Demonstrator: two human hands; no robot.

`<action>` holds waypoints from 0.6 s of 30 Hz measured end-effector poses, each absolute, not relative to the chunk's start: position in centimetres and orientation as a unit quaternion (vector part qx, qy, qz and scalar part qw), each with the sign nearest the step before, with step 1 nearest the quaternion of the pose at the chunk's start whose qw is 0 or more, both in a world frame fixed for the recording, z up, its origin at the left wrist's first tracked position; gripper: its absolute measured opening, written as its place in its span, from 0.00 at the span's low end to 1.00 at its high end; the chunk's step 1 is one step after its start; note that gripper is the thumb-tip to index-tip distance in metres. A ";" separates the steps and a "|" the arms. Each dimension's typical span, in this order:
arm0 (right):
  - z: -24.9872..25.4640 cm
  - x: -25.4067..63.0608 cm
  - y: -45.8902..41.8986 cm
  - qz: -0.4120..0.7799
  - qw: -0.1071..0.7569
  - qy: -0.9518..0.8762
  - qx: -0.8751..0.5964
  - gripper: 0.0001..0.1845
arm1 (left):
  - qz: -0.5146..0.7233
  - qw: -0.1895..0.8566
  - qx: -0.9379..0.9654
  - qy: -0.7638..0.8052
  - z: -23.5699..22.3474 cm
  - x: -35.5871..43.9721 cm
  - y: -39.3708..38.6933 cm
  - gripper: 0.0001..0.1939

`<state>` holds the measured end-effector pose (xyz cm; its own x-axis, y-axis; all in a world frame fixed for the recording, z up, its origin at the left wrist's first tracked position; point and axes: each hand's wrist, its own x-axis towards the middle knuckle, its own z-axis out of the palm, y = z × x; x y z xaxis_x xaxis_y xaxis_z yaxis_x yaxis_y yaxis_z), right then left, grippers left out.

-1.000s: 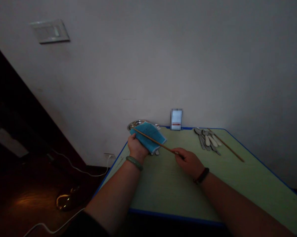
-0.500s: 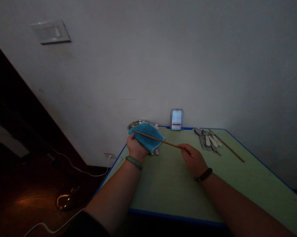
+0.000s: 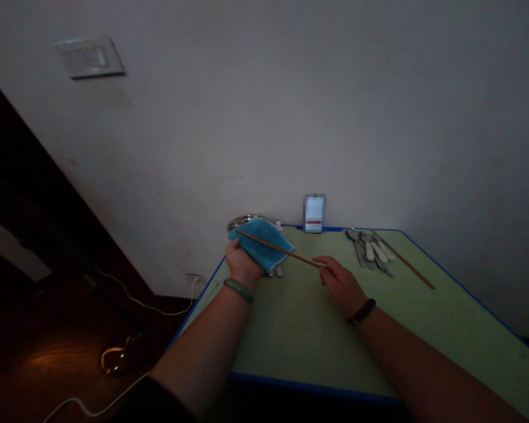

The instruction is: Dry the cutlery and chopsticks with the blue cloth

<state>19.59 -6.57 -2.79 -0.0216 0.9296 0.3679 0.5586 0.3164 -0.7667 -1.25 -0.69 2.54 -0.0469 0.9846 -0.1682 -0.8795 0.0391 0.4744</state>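
Head view looks down on a green worktop (image 3: pixel 312 329) with a blue edge; the left hand (image 3: pixel 243 264), near the back left corner, is curled around a folded blue towel (image 3: pixel 264 244), holding it up from below, with a green bangle (image 3: pixel 238 291) on its wrist; a wooden chopstick (image 3: pixel 282 251) lies across the top of the towel, its far end reaching the towel's back left corner; the right hand (image 3: pixel 341 286), with a dark wristband (image 3: pixel 361 312), pinches the chopstick's near end between thumb and fingers, above the middle of the worktop; the work in hand looks like the chopstick being held against the towel, with both hands occupied; a steel plate (image 3: pixel 242 222) sits just past the back left corner, partly behind the towel; a metal handle (image 3: pixel 279 271) pokes out just below the towel; a blurred upright card (image 3: pixel 314 212) stands at the back edge; toward the back right corner lies a heap of spoons (image 3: pixel 369 251), well apart from both hands, with a second chopstick (image 3: pixel 407 264) slanting just beside it.
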 end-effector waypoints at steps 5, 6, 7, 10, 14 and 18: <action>-2.6 19.5 -6.8 0.216 0.432 -0.713 -0.509 0.21 | 0.689 0.678 0.100 0.236 2.5 -1.3 -0.7 0.29; -2.6 19.5 -6.8 0.216 0.432 -0.715 -0.505 0.21 | 0.689 0.678 0.103 0.233 2.4 -1.3 -0.6 0.29; -2.6 19.5 -6.7 0.216 0.432 -0.717 -0.503 0.20 | 0.690 0.678 0.106 0.229 2.3 -1.3 -0.6 0.29; -2.7 19.4 -6.7 0.212 0.432 -0.720 -0.501 0.19 | 0.694 0.673 0.117 0.226 2.2 -1.4 -0.5 0.29; -2.8 19.4 -6.7 0.206 0.409 -0.728 -0.510 0.20 | 0.692 0.671 0.117 0.240 2.5 -1.2 -0.7 0.30; -2.8 19.3 -6.8 0.200 0.393 -0.727 -0.526 0.21 | 0.685 0.678 0.118 0.240 2.8 -1.1 -1.0 0.31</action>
